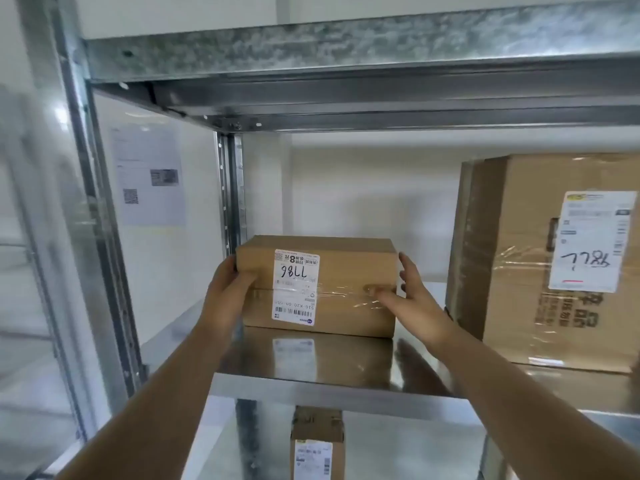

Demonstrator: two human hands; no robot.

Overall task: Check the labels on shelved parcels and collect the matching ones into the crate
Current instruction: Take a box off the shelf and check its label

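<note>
Both hands on box [353,268]: left hand [227,292] curled round left end, right hand [412,296] flat-fingered against right end; label [296,271] inverted. Lift level, rotate, read before crating.

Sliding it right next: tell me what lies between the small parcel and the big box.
Head view: only the right hand, touching the small parcel, over bare shelf.
</note>
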